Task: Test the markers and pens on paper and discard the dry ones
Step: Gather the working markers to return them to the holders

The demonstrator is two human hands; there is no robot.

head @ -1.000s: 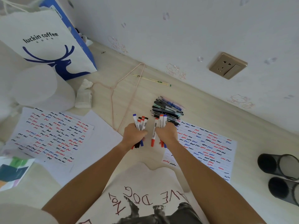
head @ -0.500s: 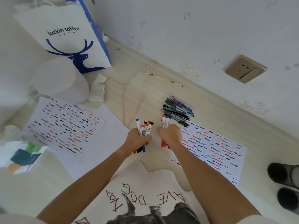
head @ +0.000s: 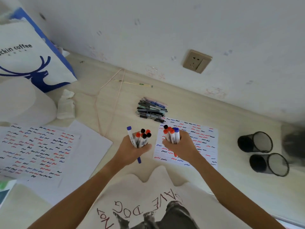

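Note:
My left hand [head: 132, 150] grips a bundle of markers [head: 140, 138] with red, black and blue caps, held upright above the desk. My right hand [head: 180, 146] grips a second marker bundle [head: 172, 135] with red, blue and black caps, over a sheet of paper [head: 203, 139] covered in red, blue and black squiggles. A pile of pens [head: 151, 109] lies on the desk just beyond that sheet. Another squiggle-covered sheet [head: 34, 151] lies to the left on blank paper.
Two black mesh pen cups [head: 262, 152] lie on their sides at the right. A Luckin Coffee paper bag [head: 31, 52] stands at the back left, with a white roll [head: 21, 101], a crumpled tissue [head: 66, 104] and a pink wire hanger [head: 109, 103] nearby. The wall holds a socket [head: 196, 61].
My hands have drawn apart, each lifting its bundle more upright. My right hand has moved right over the squiggle sheet. The camera view has shifted, bringing the pen cups further in.

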